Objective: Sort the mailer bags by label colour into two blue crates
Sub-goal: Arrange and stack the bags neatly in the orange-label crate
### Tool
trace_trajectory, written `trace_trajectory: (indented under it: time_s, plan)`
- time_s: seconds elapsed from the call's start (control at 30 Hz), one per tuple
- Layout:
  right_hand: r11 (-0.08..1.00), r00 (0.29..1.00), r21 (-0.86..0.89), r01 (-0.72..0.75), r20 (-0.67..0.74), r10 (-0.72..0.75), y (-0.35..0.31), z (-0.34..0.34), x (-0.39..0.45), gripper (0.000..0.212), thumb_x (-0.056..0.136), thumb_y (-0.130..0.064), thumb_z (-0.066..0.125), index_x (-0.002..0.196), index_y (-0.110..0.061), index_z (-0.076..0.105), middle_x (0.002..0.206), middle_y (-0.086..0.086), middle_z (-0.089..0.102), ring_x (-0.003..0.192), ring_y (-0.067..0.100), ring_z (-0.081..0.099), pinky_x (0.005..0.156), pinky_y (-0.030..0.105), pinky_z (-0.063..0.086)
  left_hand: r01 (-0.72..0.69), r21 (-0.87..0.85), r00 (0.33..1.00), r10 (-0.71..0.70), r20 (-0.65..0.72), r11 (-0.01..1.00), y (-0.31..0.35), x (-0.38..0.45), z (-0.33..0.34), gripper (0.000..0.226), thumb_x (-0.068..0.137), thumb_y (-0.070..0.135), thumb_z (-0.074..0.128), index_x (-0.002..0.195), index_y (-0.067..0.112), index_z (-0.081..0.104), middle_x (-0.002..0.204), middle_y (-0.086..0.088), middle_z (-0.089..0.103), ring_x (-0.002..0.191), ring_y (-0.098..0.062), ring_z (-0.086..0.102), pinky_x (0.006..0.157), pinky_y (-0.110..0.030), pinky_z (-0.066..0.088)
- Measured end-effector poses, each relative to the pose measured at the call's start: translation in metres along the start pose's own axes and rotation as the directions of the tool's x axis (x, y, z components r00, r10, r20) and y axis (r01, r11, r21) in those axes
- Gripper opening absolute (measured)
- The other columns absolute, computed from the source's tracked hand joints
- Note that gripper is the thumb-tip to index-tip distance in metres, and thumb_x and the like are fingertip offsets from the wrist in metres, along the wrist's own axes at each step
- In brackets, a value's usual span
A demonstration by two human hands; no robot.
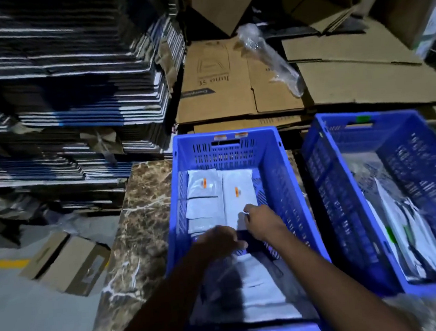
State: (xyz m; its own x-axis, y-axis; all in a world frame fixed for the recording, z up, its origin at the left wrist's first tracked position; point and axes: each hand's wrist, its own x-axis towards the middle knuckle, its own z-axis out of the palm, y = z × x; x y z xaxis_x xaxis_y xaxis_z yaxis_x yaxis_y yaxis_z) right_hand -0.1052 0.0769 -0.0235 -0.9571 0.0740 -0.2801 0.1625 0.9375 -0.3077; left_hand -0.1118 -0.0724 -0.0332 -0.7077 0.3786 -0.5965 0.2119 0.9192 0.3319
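Both hands reach down into the left blue crate, which stands on a marbled slab. White mailer bags with orange labels lie flat on the crate's floor, just beyond the hands. The right hand pinches the near edge of the right-hand bag with curled fingers. The left hand is curled over the near bags; whether it grips one cannot be told. Right of this crate, a second blue crate holds green-labelled bags.
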Motion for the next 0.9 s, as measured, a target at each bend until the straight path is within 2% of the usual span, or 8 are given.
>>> trace_trajectory:
  time_s: [0.07,0.13,0.37,0.47,0.63,0.73,0.8,0.9]
  plan:
    - [1.0,0.999,0.013,0.006,-0.039,-0.005,0.004,-0.002,-0.02,0.029,0.096,-0.027,0.045,0.112,-0.01,0.062,0.111,0.025,0.066,0.103,0.041,0.063,0.082,0.044,0.051,-0.046,0.06,0.984,0.035,0.175,0.997,0.0,-0.009,0.02,0.053,0.086,0.057,0.061,0.082,0.005,0.069,0.078,-0.018,0.065,0.074,-0.027,0.064,0.072,-0.032,0.049]
    - [0.996,0.996,0.084,0.005,-0.086,0.002,0.008,-0.001,-0.035,0.028,0.094,-0.027,0.047,0.11,-0.011,0.064,0.108,0.023,0.068,0.101,0.04,0.064,0.082,0.043,0.053,-0.087,0.129,0.98,0.062,0.189,0.988,-0.002,-0.015,0.032,0.06,0.08,0.061,0.066,0.07,0.002,0.063,0.075,-0.022,0.064,0.073,-0.031,0.065,0.074,-0.032,0.052]
    - [0.948,0.971,0.318,0.018,-0.231,0.059,0.021,-0.007,-0.062,0.025,0.092,-0.02,0.052,0.107,-0.016,0.072,0.102,0.01,0.074,0.099,0.03,0.067,0.086,0.037,0.054,-0.086,0.094,0.993,0.078,0.086,0.992,0.005,-0.029,0.032,0.044,0.083,0.037,0.064,0.103,-0.002,0.066,0.109,-0.023,0.065,0.1,-0.033,0.062,0.087,-0.036,0.048]
    - [0.915,0.952,0.403,0.035,-0.293,0.092,0.025,-0.012,-0.067,0.023,0.094,-0.017,0.052,0.105,-0.015,0.072,0.094,0.008,0.075,0.089,0.026,0.069,0.08,0.03,0.052,-0.144,0.126,0.981,0.125,0.151,0.982,0.01,-0.038,0.037,0.057,0.084,0.052,0.067,0.096,-0.003,0.064,0.102,-0.025,0.065,0.097,-0.035,0.062,0.081,-0.036,0.048]
    - [0.89,0.943,0.447,0.088,-0.326,0.07,0.023,-0.002,-0.069,0.018,0.093,-0.017,0.054,0.102,-0.019,0.069,0.09,0.003,0.074,0.086,0.023,0.069,0.074,0.025,0.047,-0.247,0.096,0.966,0.238,0.101,0.964,0.005,-0.045,0.034,0.029,0.083,0.033,0.067,0.088,0.004,0.062,0.084,-0.013,0.058,0.088,-0.029,0.054,0.066,-0.024,0.026]
    - [0.872,0.898,0.467,0.146,-0.432,0.081,0.021,-0.006,-0.071,0.017,0.095,-0.019,0.053,0.106,-0.018,0.067,0.096,0.003,0.073,0.09,0.021,0.067,0.075,0.026,0.045,-0.18,0.011,0.983,0.179,0.05,0.984,0.008,-0.047,0.009,0.017,0.092,0.019,0.059,0.105,0.01,0.065,0.101,-0.013,0.061,0.098,-0.025,0.056,0.072,-0.024,0.032]
    - [0.859,0.867,0.486,0.163,-0.487,0.111,0.02,-0.009,-0.073,0.025,0.098,-0.026,0.049,0.115,-0.015,0.063,0.109,0.004,0.07,0.101,0.022,0.064,0.083,0.03,0.046,-0.186,-0.155,0.979,0.169,-0.116,0.97,0.0,-0.048,-0.002,0.008,0.094,0.021,0.054,0.094,0.015,0.061,0.098,-0.011,0.061,0.096,-0.024,0.056,0.073,-0.029,0.036]
    - [0.807,0.903,0.582,0.104,-0.396,0.169,0.018,-0.012,-0.076,0.049,0.101,-0.042,0.039,0.138,-0.012,0.05,0.137,0.005,0.056,0.126,0.022,0.051,0.102,0.033,0.039,-0.262,-0.66,0.957,0.101,-0.272,0.704,-0.013,-0.051,-0.014,0.018,0.097,0.025,0.051,0.081,0.015,0.05,0.078,-0.003,0.052,0.079,-0.016,0.046,0.07,-0.03,0.034]
